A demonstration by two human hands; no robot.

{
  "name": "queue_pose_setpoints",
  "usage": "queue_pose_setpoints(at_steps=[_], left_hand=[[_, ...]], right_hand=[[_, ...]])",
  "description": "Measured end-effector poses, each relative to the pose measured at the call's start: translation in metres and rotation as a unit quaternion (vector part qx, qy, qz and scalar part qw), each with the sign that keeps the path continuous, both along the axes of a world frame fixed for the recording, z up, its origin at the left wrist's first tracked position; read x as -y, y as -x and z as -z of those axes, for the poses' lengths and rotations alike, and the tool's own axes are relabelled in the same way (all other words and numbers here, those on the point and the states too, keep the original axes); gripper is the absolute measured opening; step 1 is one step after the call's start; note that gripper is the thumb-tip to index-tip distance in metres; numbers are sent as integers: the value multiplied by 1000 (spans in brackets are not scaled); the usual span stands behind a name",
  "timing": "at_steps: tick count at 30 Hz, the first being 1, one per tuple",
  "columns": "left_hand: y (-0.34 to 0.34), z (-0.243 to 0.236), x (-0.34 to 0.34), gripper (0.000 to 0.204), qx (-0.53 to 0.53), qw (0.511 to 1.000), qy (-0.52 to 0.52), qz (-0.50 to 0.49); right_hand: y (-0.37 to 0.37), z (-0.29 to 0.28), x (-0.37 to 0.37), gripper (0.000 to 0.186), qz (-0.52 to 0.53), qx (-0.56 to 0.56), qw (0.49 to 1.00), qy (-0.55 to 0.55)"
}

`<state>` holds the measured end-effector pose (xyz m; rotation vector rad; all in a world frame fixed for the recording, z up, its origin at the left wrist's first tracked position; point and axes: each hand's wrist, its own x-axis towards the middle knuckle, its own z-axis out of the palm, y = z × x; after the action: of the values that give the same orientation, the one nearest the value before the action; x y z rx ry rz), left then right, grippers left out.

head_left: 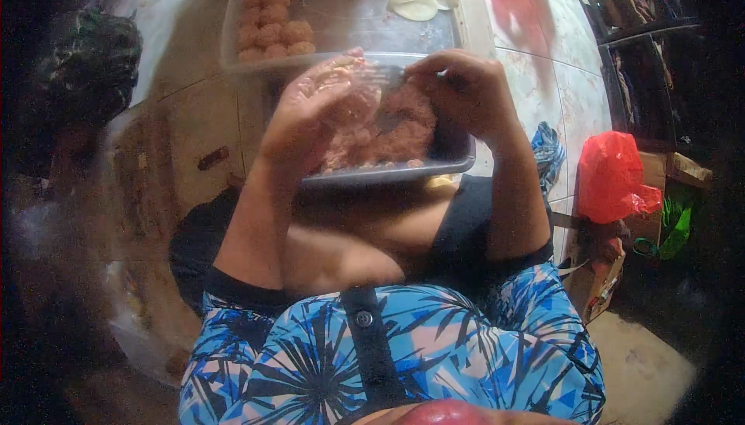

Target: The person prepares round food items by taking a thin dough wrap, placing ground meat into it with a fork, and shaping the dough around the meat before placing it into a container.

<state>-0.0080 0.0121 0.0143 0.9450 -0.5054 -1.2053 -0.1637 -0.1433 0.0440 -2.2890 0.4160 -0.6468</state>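
Note:
My left hand (322, 95) is raised over a dark tray (388, 176) with its fingers curled around something pale and wet-looking, too blurred to name. Opposite it, my right hand (469, 87) has its fingers pinched together beside a blurred greyish, see-through streak that spans the gap between the hands. What the right fingers grip is hidden. Beneath both hands, a lumpy mass of pinkish minced filling (400, 134) lies in the dark tray. Farther off, several rounded reddish-brown balls (268, 25) stand in rows along the left side of a clear-rimmed tray (349, 25).
Pale round wrappers (415, 2) lie at that far tray's right. A red plastic bag (617, 176) sits at right, near cardboard and a green bag (675, 227). Dark crates (640, 60) stand at the far right. A dark bundle (97, 60) is at left.

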Motion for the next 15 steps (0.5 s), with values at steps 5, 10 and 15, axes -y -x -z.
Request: queue_pose_setpoints(at_steps=[5, 10, 15], left_hand=[[-6, 1, -1, 64, -111, 990, 84, -33], [-12, -12, 0, 76, -120, 984, 106, -72], [-4, -16, -2, 95, -46, 998, 35, -2]], right_hand=[[-5, 13, -7, 10, -26, 12, 1000, -9], [6, 8, 11, 17, -15, -24, 989, -144], [3, 3, 4, 28, -6, 33, 929, -369]])
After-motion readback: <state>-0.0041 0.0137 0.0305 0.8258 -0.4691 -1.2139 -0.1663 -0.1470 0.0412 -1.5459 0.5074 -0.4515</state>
